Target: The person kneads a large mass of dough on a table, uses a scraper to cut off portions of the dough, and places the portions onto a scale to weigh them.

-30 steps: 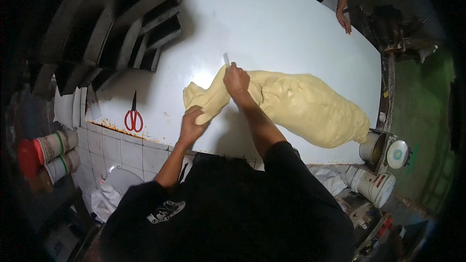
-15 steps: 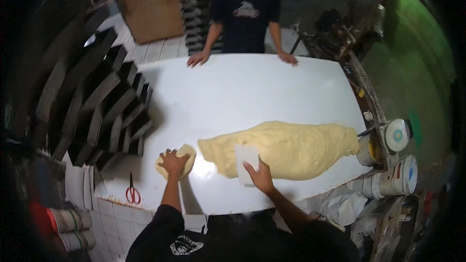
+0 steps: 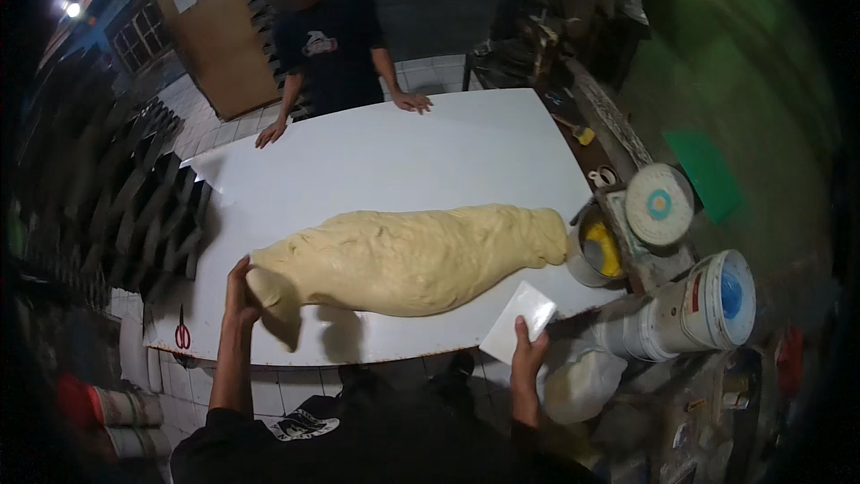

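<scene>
My left hand point(image 3: 240, 291) grips a flap of pale dough point(image 3: 278, 305) at the left end of the long dough mass point(image 3: 412, 260) on the white table point(image 3: 385, 161). Whether that flap is separate from the mass cannot be told. My right hand point(image 3: 528, 350) holds a flat white scraper point(image 3: 515, 314) near the front edge, to the right of the mass and not touching it. Red-handled scissors point(image 3: 183, 333) lie at the table's left front. A metal pot with yellow contents point(image 3: 605, 251) stands by the right end of the dough.
A co-worker point(image 3: 327, 54) stands across, hands on the far edge. Stacked dark tins point(image 3: 161, 224) crowd the left. A brush point(image 3: 584, 134), a white round item with a teal centre point(image 3: 658, 204) and white buckets point(image 3: 708, 300) line the right side.
The scraper has come off the dough toward the lower right in my right hand. My left hand has moved leftward with its dough. The view has swung toward the table's right.
</scene>
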Action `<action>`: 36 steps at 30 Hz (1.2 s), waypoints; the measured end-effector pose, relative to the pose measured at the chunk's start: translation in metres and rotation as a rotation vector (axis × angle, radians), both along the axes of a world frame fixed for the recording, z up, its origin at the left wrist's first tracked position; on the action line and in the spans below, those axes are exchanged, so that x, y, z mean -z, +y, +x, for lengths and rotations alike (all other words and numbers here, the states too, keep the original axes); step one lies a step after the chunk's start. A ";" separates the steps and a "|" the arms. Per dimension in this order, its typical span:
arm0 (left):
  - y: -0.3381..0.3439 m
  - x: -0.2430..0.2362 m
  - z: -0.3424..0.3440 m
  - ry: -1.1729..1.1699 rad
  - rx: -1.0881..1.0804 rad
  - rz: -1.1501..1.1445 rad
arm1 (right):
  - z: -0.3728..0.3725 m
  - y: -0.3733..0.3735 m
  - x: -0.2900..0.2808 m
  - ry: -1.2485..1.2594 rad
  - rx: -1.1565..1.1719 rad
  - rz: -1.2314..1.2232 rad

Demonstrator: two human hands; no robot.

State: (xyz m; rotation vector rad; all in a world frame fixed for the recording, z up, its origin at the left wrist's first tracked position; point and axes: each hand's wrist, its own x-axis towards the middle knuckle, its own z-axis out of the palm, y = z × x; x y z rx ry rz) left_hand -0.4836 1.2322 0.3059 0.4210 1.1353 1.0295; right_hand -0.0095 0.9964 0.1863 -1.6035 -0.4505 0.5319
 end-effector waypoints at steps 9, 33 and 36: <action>-0.007 -0.195 0.443 -0.723 0.768 0.495 | 0.109 -0.091 -0.047 0.035 0.354 0.094; 0.007 -0.222 0.914 1.334 0.466 2.335 | 0.111 -0.251 0.023 0.188 0.956 -0.191; 0.024 -0.259 0.877 1.287 0.023 2.250 | 0.111 -0.234 -0.011 0.038 0.805 -0.038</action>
